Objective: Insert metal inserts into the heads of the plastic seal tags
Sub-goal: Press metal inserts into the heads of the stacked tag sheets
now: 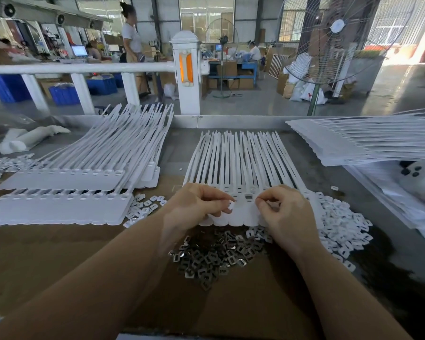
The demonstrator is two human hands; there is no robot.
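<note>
Over one tag sheet (243,168), left hand (194,204) pinches one white clip (231,205); right hand (284,212) fingers curled, contents unclear

Table (177,143), grey, partly under cardboard sheet (59,253); bears white seal tag strips (243,153), metal inserts (214,256), white clips (341,229).

The left hand (196,204) and right hand (284,212) are covering the tag sheet's (241,214) lower heads, and the frame's right edge is cutting off another stack (368,141).

Seal tags (243,155) behind metal inserts (214,256), tag stacks (84,168) left
</note>
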